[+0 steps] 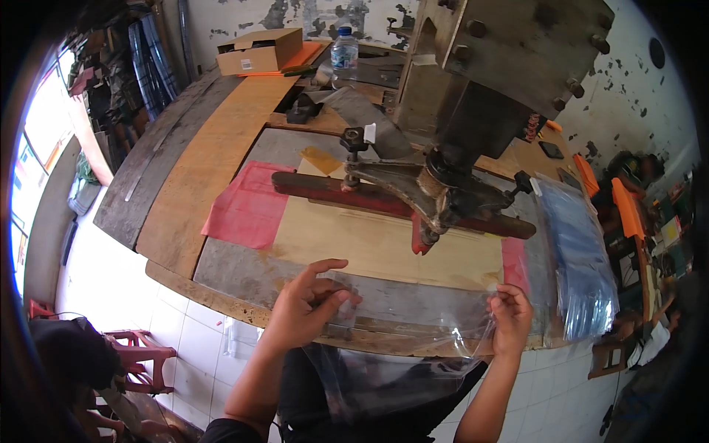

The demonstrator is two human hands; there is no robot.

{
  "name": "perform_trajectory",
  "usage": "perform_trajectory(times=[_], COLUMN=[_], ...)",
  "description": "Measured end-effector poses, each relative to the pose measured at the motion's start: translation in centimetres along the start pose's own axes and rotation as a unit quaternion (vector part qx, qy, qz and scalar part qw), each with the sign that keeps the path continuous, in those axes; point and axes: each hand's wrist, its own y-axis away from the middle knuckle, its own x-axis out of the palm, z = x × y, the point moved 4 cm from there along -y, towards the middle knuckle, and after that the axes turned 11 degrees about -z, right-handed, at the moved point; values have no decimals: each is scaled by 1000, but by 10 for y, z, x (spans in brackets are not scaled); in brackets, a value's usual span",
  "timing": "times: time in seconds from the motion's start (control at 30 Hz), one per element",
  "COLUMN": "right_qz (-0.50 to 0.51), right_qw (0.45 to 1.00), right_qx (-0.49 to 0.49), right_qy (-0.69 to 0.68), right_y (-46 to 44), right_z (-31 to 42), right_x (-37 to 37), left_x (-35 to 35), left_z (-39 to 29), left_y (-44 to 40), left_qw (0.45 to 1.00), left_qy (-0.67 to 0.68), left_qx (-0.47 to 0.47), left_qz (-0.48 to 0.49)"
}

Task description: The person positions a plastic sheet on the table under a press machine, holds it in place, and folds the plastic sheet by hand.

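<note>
A clear plastic sheet point(413, 317) stretches between my two hands over the front edge of the table and hangs down over my lap. My left hand point(310, 299) pinches its left end, with the index finger held out above the thumb. At the right end, my right hand point(509, 310) grips the sheet's upper corner between thumb and fingers. Just beyond lies a tan sheet point(347, 236) on the grey press bed. Pink cloth point(247, 207) shows at its left end and again at its right. Above it sits the press's long red bar point(369, 203).
The heavy metal press head point(524, 52) rises over the table. A stack of clear bluish plastic sheets point(576, 251) lies at the right edge. Farther back are a cardboard box point(260, 50) and a water bottle point(344, 57). Other people are at both sides; a red stool point(144, 354) stands lower left.
</note>
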Motion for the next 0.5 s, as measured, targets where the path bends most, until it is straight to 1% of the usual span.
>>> perform_trajectory(times=[0.07,0.1,0.17,0.27,0.4,0.47,0.5], right_qz=[9,22,19,21,69,85,114], right_qw=[1000,1000,1000,1000,997,996,992], right_qx=[-1,-1,-3,-4,-17,-27,-43], right_qy=[-5,-12,-8,-8,-25,-27,-12], right_y=[0,0,2,3,6,5,4], right_z=[-3,-3,-2,-1,1,3,5], right_x=[-3,-4,-4,-3,0,2,4], left_x=[0,2,3,2,0,1,1], left_z=[2,2,3,7,3,0,0], left_y=[0,1,1,0,1,1,1], left_qw=[1000,1000,995,995,997,995,995], left_qy=[10,13,83,76,40,81,80], left_qx=[6,6,-33,-24,-25,-5,-4], left_qz=[-27,-20,-46,-58,-68,-60,-59])
